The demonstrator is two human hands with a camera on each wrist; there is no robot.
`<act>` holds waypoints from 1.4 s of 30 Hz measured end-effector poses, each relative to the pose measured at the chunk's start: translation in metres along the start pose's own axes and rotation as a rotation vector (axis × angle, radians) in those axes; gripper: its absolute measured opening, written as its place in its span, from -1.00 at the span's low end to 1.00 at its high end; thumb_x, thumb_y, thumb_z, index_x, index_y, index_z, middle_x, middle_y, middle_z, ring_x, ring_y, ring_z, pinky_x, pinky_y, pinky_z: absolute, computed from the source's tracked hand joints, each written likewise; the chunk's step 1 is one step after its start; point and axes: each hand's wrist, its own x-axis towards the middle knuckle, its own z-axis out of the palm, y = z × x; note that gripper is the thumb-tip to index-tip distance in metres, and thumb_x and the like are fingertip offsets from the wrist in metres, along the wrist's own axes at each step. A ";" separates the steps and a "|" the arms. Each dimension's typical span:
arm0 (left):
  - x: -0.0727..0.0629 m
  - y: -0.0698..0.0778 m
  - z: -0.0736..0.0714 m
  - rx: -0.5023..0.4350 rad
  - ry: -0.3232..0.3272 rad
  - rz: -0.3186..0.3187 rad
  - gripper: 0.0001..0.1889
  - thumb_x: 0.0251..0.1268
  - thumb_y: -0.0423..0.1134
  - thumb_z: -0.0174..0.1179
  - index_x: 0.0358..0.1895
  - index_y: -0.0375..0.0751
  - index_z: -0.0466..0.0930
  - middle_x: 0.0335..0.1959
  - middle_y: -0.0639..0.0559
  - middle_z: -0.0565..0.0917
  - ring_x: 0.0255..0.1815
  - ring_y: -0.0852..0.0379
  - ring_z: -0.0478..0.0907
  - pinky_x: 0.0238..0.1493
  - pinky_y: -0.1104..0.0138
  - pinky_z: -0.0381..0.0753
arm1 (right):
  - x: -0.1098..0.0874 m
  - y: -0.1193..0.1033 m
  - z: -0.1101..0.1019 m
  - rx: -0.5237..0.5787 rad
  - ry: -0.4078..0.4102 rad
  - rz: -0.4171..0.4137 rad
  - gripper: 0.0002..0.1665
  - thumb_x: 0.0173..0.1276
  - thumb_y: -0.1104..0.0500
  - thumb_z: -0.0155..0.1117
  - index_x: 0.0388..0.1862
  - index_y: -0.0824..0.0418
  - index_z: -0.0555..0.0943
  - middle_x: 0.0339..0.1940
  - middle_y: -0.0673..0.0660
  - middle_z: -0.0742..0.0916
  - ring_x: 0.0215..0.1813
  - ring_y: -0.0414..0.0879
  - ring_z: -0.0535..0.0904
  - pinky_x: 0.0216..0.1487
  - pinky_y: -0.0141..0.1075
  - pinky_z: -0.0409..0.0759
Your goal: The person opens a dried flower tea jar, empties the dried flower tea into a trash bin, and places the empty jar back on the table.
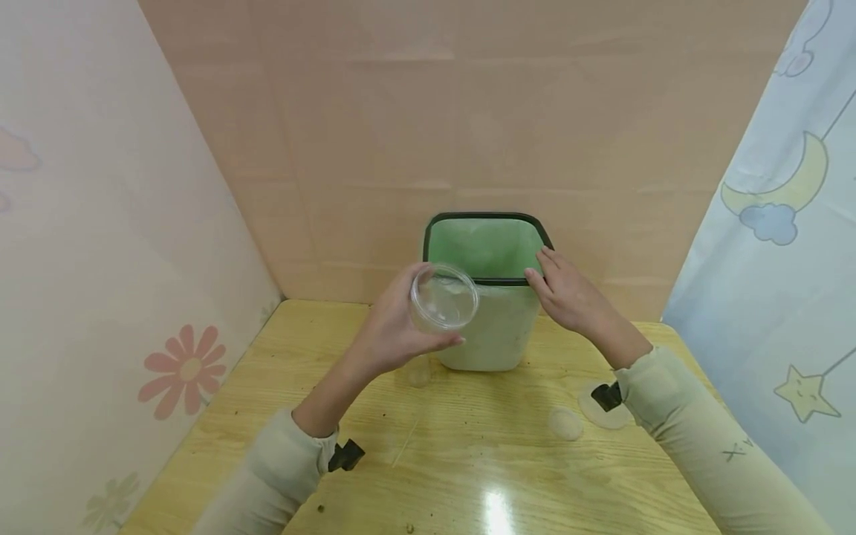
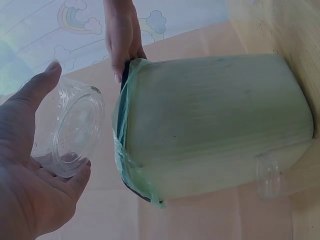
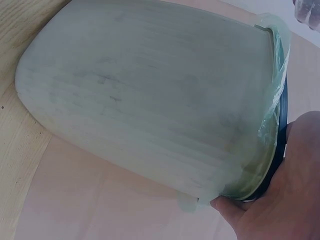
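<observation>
My left hand (image 1: pixel 391 327) holds a clear round plastic container (image 1: pixel 446 301) just in front of the near left corner of a trash can (image 1: pixel 491 331). In the left wrist view, the thumb and fingers curve around the container (image 2: pixel 80 125), and nothing shows inside it. The trash can is pale, stands upright, and has a dark rim (image 1: pixel 484 215) and a green liner bag (image 1: pixel 478 249). At the can's right side, my right hand (image 1: pixel 571 297) grips the rim. The right wrist view shows the thumb and palm around that rim corner, with liner folds (image 3: pixel 274 100) hanging over the edge.
A small clear cup (image 1: pixel 419 371) stands on the wooden table (image 1: pixel 481 438) left of the can. Two round translucent lids (image 1: pixel 565 423) lie at the right, by the right sleeve. A thin stick (image 1: pixel 405 443) lies near the left wrist. Wall sheets enclose the back and sides.
</observation>
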 end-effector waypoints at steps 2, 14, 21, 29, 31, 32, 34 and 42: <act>-0.003 -0.002 0.003 -0.024 0.001 -0.007 0.06 -0.25 -0.05 0.71 0.42 -0.13 0.30 0.25 -0.05 0.52 0.20 0.02 0.50 0.16 0.06 0.58 | -0.001 0.001 0.000 0.000 0.001 0.003 -0.11 0.69 -0.22 -0.44 0.59 0.51 -0.05 0.63 0.47 0.01 0.64 0.36 -0.13 0.56 0.23 -0.10; -0.018 -0.004 0.022 -0.140 -0.001 -0.026 0.07 -0.25 -0.11 0.71 0.44 -0.08 0.26 0.24 0.00 0.48 0.24 0.07 0.46 0.22 0.10 0.55 | -0.004 -0.001 -0.003 -0.008 0.003 0.002 -0.11 0.69 -0.21 -0.44 0.59 0.52 -0.05 0.63 0.48 0.02 0.64 0.36 -0.13 0.57 0.23 -0.10; -0.027 -0.008 0.029 -0.129 0.018 -0.034 0.09 -0.26 -0.10 0.71 0.45 -0.09 0.26 0.24 -0.01 0.49 0.24 0.07 0.45 0.18 0.08 0.56 | -0.004 -0.002 -0.002 -0.009 0.004 0.004 -0.12 0.69 -0.20 -0.43 0.60 0.50 -0.07 0.63 0.46 0.02 0.64 0.35 -0.13 0.57 0.22 -0.11; -0.037 -0.015 0.035 -0.172 0.017 -0.067 0.09 -0.22 -0.07 0.70 0.46 -0.08 0.23 0.29 0.02 0.46 0.29 0.06 0.43 0.19 0.08 0.57 | -0.003 -0.003 -0.002 -0.003 0.009 0.008 -0.11 0.69 -0.22 -0.44 0.60 0.49 -0.08 0.64 0.45 0.01 0.64 0.33 -0.15 0.58 0.21 -0.12; -0.039 -0.017 0.037 -0.190 0.017 -0.069 0.09 -0.22 -0.08 0.70 0.45 -0.10 0.23 0.28 0.00 0.45 0.28 0.05 0.44 0.20 0.08 0.56 | -0.004 -0.004 -0.002 -0.006 0.009 0.011 -0.11 0.69 -0.22 -0.44 0.60 0.49 -0.07 0.64 0.44 0.01 0.65 0.33 -0.15 0.58 0.21 -0.11; -0.041 -0.017 0.039 -0.194 0.015 -0.072 0.09 -0.23 -0.09 0.70 0.45 -0.11 0.23 0.28 0.00 0.46 0.28 0.05 0.43 0.20 0.09 0.56 | -0.004 -0.004 -0.002 -0.005 0.008 0.012 -0.11 0.69 -0.22 -0.44 0.60 0.49 -0.07 0.64 0.44 0.01 0.65 0.32 -0.15 0.58 0.21 -0.11; -0.043 -0.018 0.042 -0.200 0.008 -0.080 0.08 -0.23 -0.09 0.70 0.45 -0.13 0.24 0.27 -0.02 0.45 0.27 0.04 0.43 0.21 0.08 0.54 | -0.005 -0.005 -0.003 -0.003 0.008 0.011 -0.12 0.69 -0.21 -0.42 0.60 0.49 -0.07 0.64 0.44 0.01 0.65 0.32 -0.15 0.58 0.21 -0.11; -0.051 -0.019 0.054 -0.189 -0.023 -0.125 0.08 -0.22 -0.03 0.69 0.44 -0.11 0.25 0.27 0.02 0.42 0.27 0.04 0.40 0.23 0.08 0.53 | -0.006 -0.006 -0.002 0.013 0.007 0.002 -0.13 0.70 -0.19 -0.41 0.60 0.49 -0.06 0.64 0.44 0.02 0.65 0.33 -0.15 0.58 0.21 -0.12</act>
